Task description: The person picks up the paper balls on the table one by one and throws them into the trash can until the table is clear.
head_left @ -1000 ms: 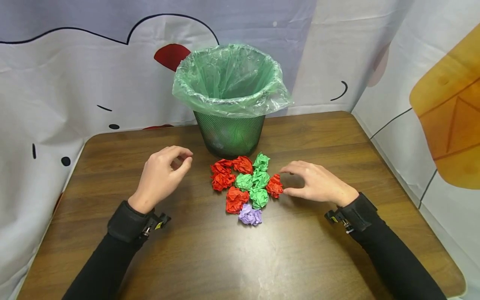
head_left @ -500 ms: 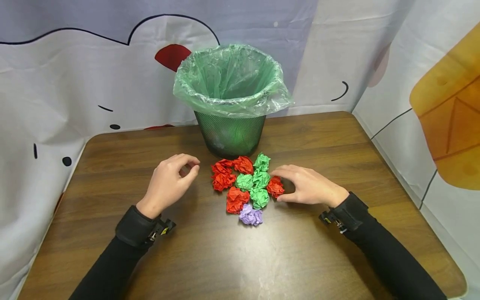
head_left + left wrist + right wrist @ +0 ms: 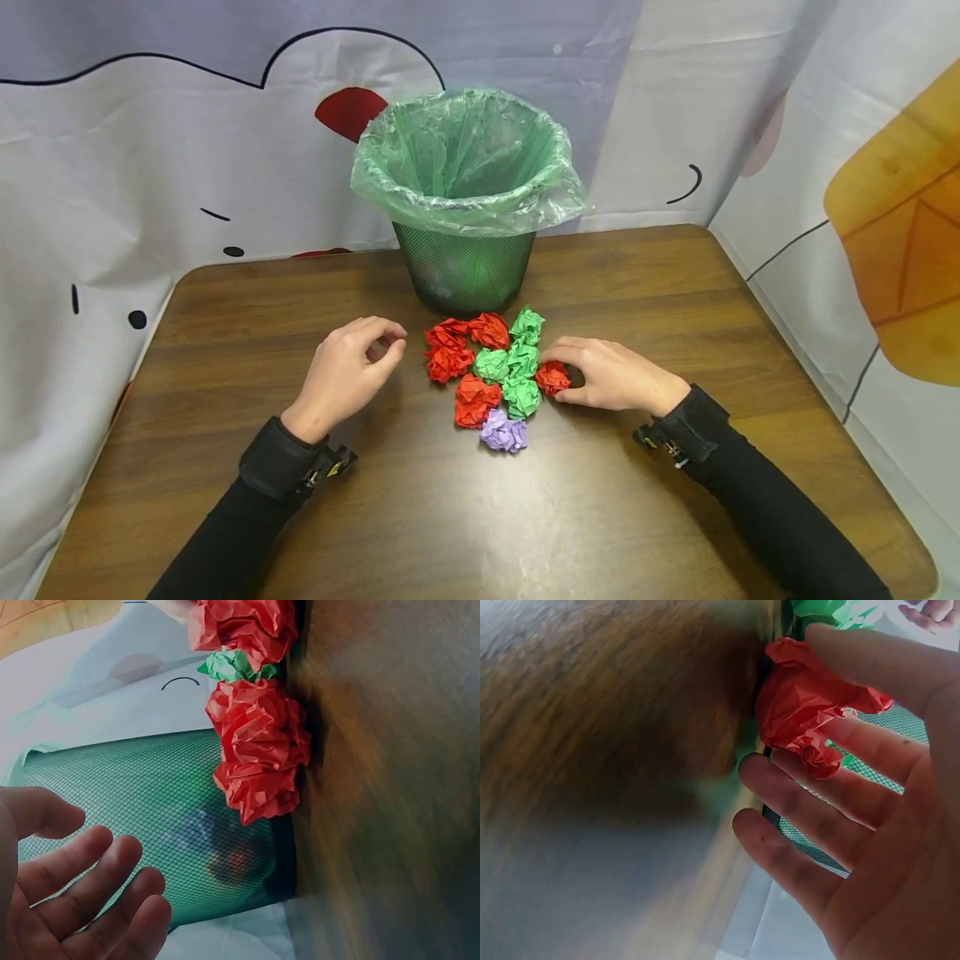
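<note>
At the right edge of a cluster of crumpled paper balls, my right hand has its thumb and index finger around a red paper ball. In the right wrist view, the thumb lies against one side of this red ball, with the other fingers spread. Left of the cluster, my left hand hovers with loosely bent fingers and holds nothing. Nearest to it are red paper balls. Green paper balls sit in the middle, and a purple one lies at the front.
Behind the cluster stands a mesh wastebasket with a green plastic liner folded over its rim. Dark shapes show through its mesh in the left wrist view. A printed cloth hangs around the wooden table.
My right hand has moved left, and its fingers have come around the red paper ball at the right edge. My left hand has drifted right and slightly toward me, still holding nothing.
</note>
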`<state>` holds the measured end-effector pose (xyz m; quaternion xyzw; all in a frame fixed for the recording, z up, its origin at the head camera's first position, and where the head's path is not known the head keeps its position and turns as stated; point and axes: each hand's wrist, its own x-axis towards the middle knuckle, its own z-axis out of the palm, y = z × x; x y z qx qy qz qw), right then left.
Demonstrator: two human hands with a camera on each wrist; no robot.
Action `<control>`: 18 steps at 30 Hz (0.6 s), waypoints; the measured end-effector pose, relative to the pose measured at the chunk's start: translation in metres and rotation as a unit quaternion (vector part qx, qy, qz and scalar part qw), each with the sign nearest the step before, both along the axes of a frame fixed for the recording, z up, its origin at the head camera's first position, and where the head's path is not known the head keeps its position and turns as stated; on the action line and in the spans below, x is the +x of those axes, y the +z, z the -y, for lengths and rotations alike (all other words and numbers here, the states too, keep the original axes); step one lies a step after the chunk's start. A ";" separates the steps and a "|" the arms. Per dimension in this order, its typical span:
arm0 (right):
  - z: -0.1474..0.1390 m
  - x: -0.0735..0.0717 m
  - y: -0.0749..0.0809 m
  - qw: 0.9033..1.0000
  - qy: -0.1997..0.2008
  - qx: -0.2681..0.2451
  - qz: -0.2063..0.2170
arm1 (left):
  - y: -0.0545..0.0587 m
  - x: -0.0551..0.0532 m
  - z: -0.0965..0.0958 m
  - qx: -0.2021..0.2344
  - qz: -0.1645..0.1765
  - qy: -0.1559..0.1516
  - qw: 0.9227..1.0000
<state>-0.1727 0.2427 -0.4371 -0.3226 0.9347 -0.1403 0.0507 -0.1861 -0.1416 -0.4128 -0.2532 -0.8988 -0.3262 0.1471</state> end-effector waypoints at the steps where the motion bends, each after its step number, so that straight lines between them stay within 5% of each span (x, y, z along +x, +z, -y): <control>1: 0.001 0.000 0.000 1.000 0.002 0.000 -0.002 | -0.001 0.001 0.000 0.000 0.002 -0.001 1.000; 18: -0.006 0.003 0.019 0.999 0.002 -0.036 -0.036 | -0.008 0.006 0.001 -0.003 0.015 0.005 1.000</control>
